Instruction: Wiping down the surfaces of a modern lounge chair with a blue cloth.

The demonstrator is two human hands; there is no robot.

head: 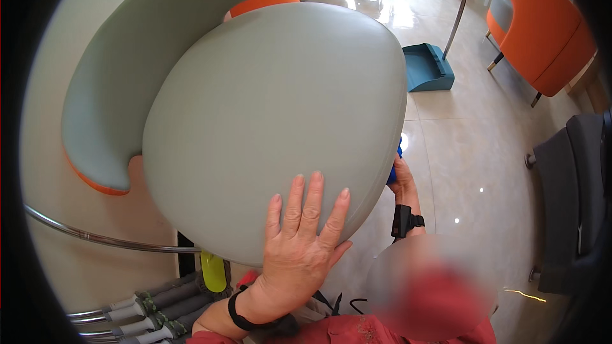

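Observation:
A rounded seat cushion (pixel 277 105) in grey leather-like upholstery fills the middle of the view. It belongs to a chair with a curved grey backrest (pixel 129 76) and an orange outer shell. My left hand (pixel 303 243) lies palm down on the near part of the seat, fingers spread and holding nothing. At the right rim of the seat, my right hand (pixel 403 177) is with a blue cloth (pixel 392 175) against the side. The seat hides most of the right fingers and much of the cloth.
A teal dustpan (pixel 430 69) with a metal handle stands on the glossy tiled floor (pixel 468 162). An orange chair (pixel 540 33) is at the upper right, with dark grey furniture (pixel 573 205) below it. Several mops (pixel 158 313) and a lime-green mop head (pixel 213 272) lie at the lower left.

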